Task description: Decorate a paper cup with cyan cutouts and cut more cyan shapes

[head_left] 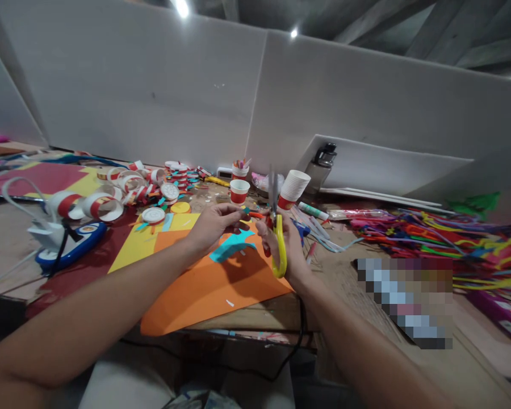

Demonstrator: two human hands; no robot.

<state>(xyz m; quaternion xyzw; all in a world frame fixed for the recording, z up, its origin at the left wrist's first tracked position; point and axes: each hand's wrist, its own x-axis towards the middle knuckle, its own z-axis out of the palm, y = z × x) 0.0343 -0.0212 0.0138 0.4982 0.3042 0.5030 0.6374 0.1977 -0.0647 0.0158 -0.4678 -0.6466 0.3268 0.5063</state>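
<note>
My right hand (287,244) is closed round a pair of scissors (277,236) with yellow and red handles, blades pointing up. My left hand (216,224) pinches a small teal paper piece (247,211) near the blades. Both hands hover over an orange paper sheet (208,289) on which a larger teal cut-out (232,245) lies. A yellow sheet (142,241) lies under the orange one to the left.
Cut paper-cup rings (96,205) and lids are scattered at the back left. Red-and-white paper cups (239,191), a cup stack (293,189) and markers stand behind the hands. Coloured pipe cleaners (443,236) cover the right side. A white and blue device (66,241) with cables sits left.
</note>
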